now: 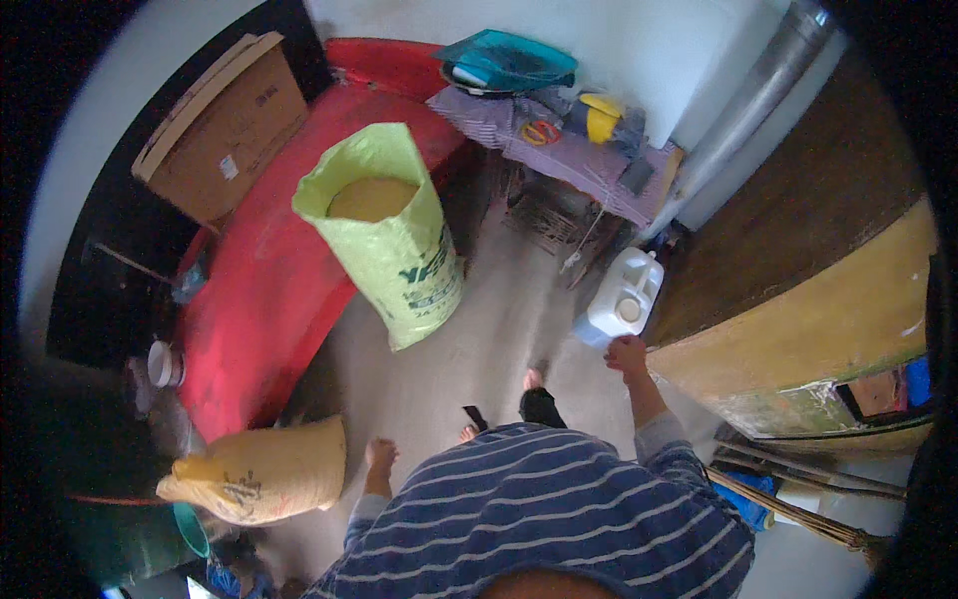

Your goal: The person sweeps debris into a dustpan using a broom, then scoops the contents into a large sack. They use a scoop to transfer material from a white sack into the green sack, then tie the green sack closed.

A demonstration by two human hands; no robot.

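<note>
My left hand [382, 454] hangs low at the left with its fingers curled; no object shows in it. To its left lies or leans a full tan woven sack [277, 472], tied at its neck. My right hand [626, 355] is raised at the right, just below a white plastic jerrycan [629, 292] in the picture; whether they touch cannot be told. Ahead, an upright yellow-green woven sack [397, 254] with an open mouth holds a tan, grain-like filling [373, 199]. It stands beside a long red bench or bed [262, 299].
A cardboard box [232, 127] rests behind the red surface. A sewing-machine table [561, 161] with a purple cloth carries a teal tray [513, 60] and scissors [540, 132]. A metal pipe [756, 97] and a brown cabinet-like surface [786, 217] stand right. Sticks [808, 517] lie lower right.
</note>
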